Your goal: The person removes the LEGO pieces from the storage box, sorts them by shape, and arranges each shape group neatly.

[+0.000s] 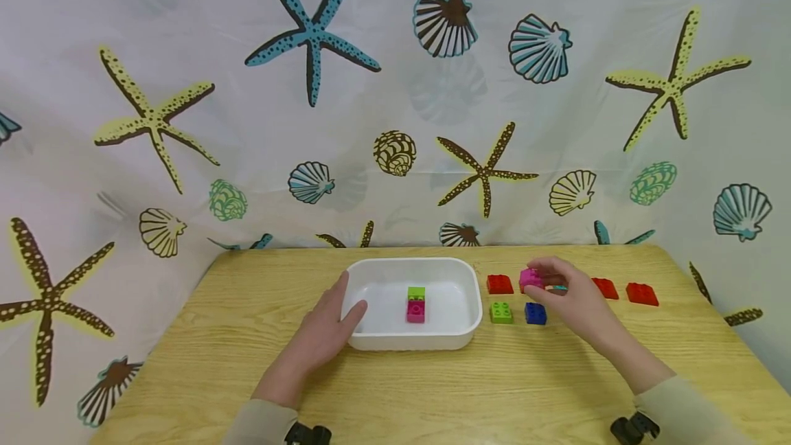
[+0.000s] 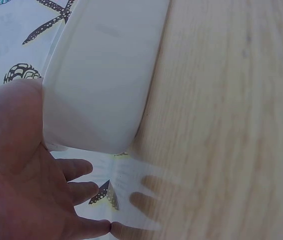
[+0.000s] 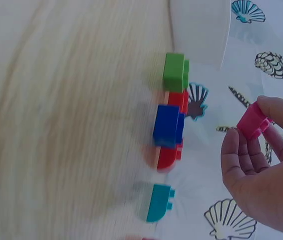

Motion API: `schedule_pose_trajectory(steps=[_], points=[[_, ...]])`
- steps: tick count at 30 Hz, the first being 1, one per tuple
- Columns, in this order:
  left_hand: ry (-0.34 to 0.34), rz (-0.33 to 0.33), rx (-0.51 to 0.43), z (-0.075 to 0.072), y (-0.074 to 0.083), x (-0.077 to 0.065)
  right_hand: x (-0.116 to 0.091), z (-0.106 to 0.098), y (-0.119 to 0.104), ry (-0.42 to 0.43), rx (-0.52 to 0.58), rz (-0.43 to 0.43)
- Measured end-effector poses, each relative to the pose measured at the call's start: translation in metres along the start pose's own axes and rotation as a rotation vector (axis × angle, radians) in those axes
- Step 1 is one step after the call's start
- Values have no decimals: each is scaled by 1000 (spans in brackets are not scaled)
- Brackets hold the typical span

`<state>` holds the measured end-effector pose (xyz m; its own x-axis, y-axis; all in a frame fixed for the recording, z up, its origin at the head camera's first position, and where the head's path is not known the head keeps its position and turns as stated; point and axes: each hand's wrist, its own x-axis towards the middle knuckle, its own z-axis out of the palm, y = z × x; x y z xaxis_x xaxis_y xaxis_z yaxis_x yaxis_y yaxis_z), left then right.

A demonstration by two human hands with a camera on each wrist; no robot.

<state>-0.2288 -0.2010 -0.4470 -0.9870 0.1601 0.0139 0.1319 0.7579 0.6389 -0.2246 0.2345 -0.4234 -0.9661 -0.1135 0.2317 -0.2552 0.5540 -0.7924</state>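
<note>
My left hand (image 1: pixel 326 325) holds the left end of a white tray (image 1: pixel 414 343), its thumb over the rim and its fingers outside. The left wrist view shows the tray's outer wall (image 2: pixel 104 75) beside the palm. Inside the tray lie a lime green brick (image 1: pixel 417 291) and a magenta brick (image 1: pixel 415 312), touching each other. To the right of the tray, my right hand (image 1: pixel 571 297) pinches a pink brick (image 3: pixel 253 121) between thumb and fingers, raised off the table. Below that hand are a blue brick (image 1: pixel 535 314) and a teal brick (image 3: pixel 159 202), partly hidden in the head view.
A red brick (image 1: pixel 499 284) and a green brick (image 1: pixel 501 313) sit just right of the tray. Farther right lie two red bricks, one by the hand (image 1: pixel 605 288) and one beyond it (image 1: pixel 643 294). A shell-print cloth (image 1: pixel 371 225) hangs behind the wooden table (image 1: pixel 259 307).
</note>
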Motion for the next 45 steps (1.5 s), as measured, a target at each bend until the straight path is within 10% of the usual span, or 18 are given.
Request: schedule_pose_trajectory(steps=[21,45], points=[[-10,-9,-8,-3,7,-4,-16,-51,49,-22,-196,65],[-12,-6,8,-1,4,-1,-8,-51,66,-236,-225,43]])
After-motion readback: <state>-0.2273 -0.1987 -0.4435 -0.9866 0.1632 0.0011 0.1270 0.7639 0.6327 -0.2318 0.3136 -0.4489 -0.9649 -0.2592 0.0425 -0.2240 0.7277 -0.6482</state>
